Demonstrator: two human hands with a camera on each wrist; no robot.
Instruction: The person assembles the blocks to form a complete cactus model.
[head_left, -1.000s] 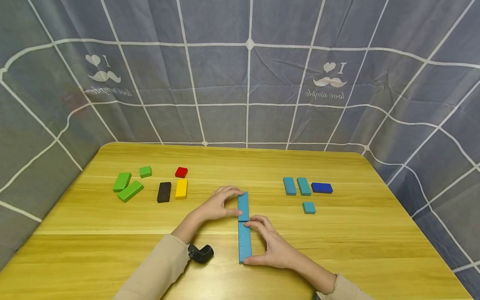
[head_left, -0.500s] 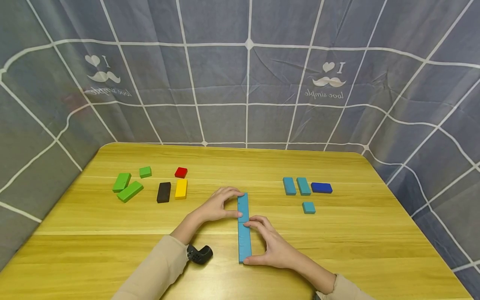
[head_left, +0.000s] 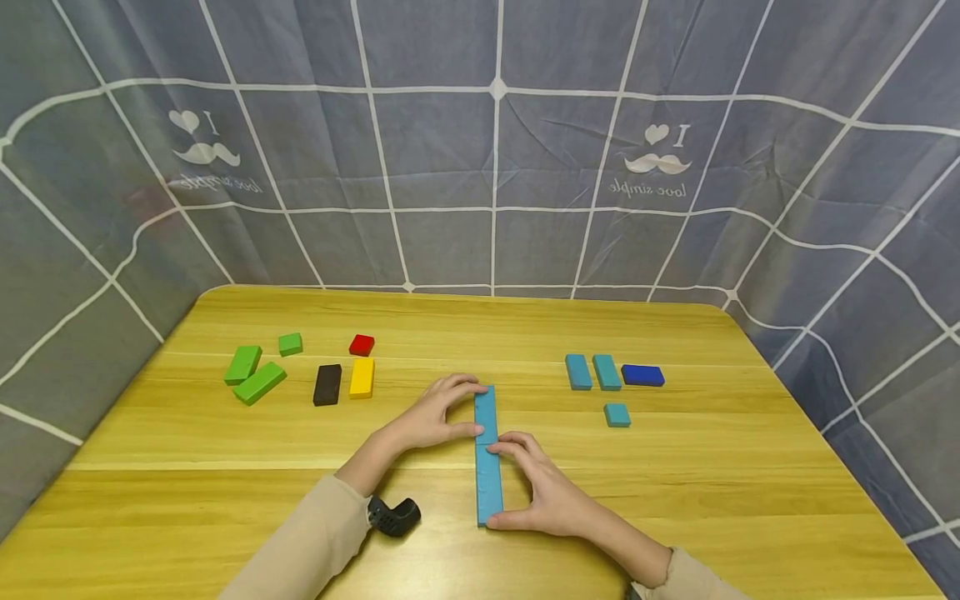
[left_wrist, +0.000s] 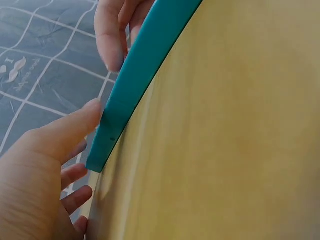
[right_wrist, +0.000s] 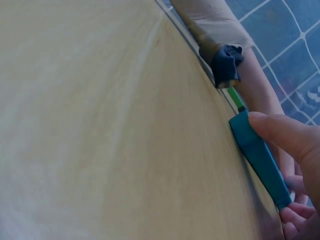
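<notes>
Two light blue oblong blocks lie end to end in one line at the middle of the table in the head view. My left hand [head_left: 433,417] pinches the far block [head_left: 487,413], thumb on its left side and fingers at its far end. With the thumb at the near end and the fingers by the joint, my right hand [head_left: 551,493] grips the near block [head_left: 489,490] from the right. The left wrist view shows the left thumb [left_wrist: 75,127] against the blue strip [left_wrist: 135,80]. In the right wrist view, the right thumb [right_wrist: 280,127] presses the near block's end.
On the left of the wooden table [head_left: 225,517] lie several green blocks [head_left: 260,383], a black block [head_left: 327,385], a yellow block [head_left: 362,379] and a red block [head_left: 362,345]. To the right are several light blue blocks [head_left: 578,372] and a dark blue block [head_left: 642,376]. A grid-patterned curtain [head_left: 442,158] surrounds the table.
The far block has slid slightly toward me, and the thin gap between the two blocks has narrowed. My left wrist has shifted a little left; the right hand stays in place.
</notes>
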